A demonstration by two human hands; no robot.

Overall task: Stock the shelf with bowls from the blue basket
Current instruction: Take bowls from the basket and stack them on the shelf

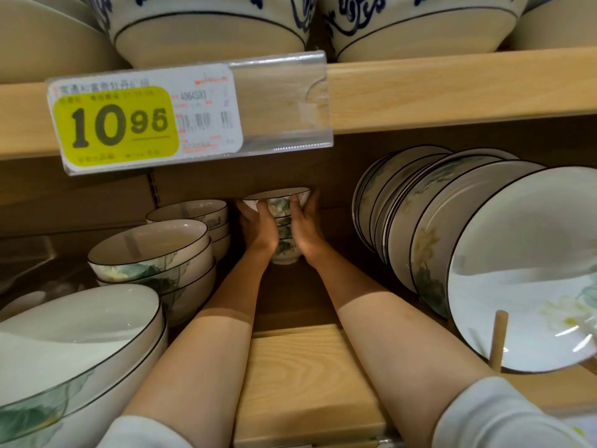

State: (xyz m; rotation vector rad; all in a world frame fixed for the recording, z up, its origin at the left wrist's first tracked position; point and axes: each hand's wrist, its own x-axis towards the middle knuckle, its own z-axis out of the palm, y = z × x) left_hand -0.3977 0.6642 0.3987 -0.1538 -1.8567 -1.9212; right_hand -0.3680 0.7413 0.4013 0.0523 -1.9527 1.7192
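A stack of small white bowls [281, 221] with green leaf prints and dark rims stands deep at the back of the wooden shelf [310, 367]. My left hand [256, 226] grips the stack on its left side, and my right hand [307, 226] grips it on the right, fingers wrapped round the upper bowls. Both forearms reach straight in from the front edge. The foot of the lowest bowl looks to be at or just above the shelf board. The blue basket is not in view.
Stacks of wider bowls [151, 257] stand to the left, with a big bowl [74, 347] at the near left. Plates [452, 240] lean in a row on the right behind a wooden peg [497, 341]. The shelf above carries a price tag [145, 121] and blue-patterned bowls [210, 24].
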